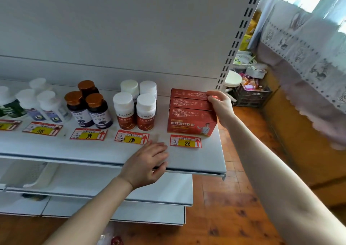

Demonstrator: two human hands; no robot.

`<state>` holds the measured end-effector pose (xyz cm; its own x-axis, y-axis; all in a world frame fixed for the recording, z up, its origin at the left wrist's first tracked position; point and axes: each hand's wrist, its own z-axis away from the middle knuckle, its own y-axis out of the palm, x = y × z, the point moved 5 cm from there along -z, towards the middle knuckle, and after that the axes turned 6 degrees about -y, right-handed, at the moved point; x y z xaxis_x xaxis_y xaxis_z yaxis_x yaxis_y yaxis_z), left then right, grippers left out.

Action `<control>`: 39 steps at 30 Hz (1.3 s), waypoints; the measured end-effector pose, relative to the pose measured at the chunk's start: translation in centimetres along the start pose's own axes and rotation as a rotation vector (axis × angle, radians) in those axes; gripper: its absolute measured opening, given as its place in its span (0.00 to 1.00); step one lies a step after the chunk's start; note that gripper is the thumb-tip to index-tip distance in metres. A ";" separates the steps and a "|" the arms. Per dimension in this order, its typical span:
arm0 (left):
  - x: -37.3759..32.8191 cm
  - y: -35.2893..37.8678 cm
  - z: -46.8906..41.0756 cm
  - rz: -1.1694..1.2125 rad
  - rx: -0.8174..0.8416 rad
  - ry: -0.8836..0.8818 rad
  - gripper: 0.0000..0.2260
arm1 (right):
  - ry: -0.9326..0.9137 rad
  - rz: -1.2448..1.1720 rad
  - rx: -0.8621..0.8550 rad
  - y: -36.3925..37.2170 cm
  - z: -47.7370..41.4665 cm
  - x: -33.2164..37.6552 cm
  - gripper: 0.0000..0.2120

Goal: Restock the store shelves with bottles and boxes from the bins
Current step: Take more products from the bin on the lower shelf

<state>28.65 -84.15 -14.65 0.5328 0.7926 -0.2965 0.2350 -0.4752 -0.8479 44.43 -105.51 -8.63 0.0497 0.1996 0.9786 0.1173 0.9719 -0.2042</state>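
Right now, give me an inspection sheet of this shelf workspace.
Surface: white top shelf, price tags along its front.
Job's things: three red boxes in a row at the right end; bottles grouped to their left.
Clutter: nothing seen on the shelf.
Hands: right hand grips the red boxes' right side; left hand rests on the shelf's front edge, fingers relaxed.
Cables: nothing seen.
Surroundings: dark crate of packets beyond the shelf end, lace curtain, wooden floor.

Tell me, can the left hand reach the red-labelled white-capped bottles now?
Probably yes. The left hand is open at the shelf edge before the bottles; only a flat price tag lies between.
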 end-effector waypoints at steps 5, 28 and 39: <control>-0.1 0.0 0.0 0.004 -0.016 0.018 0.12 | -0.122 0.128 -0.111 -0.9 0.6 1.1 0.11; 6.6 -19.5 16.1 -0.149 -0.163 -0.084 0.18 | -0.575 0.357 0.160 23.5 19.5 14.0 0.10; 16.2 -32.3 35.1 -0.333 -0.316 -0.491 0.13 | -0.770 0.351 0.560 48.3 31.5 17.7 0.10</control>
<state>1.09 -42.58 -7.50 -0.0231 0.9625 -0.2705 0.5896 -0.2053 -0.7811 19.70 -51.14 -0.40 -0.6837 0.3192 0.6562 -0.2727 0.7224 -0.6354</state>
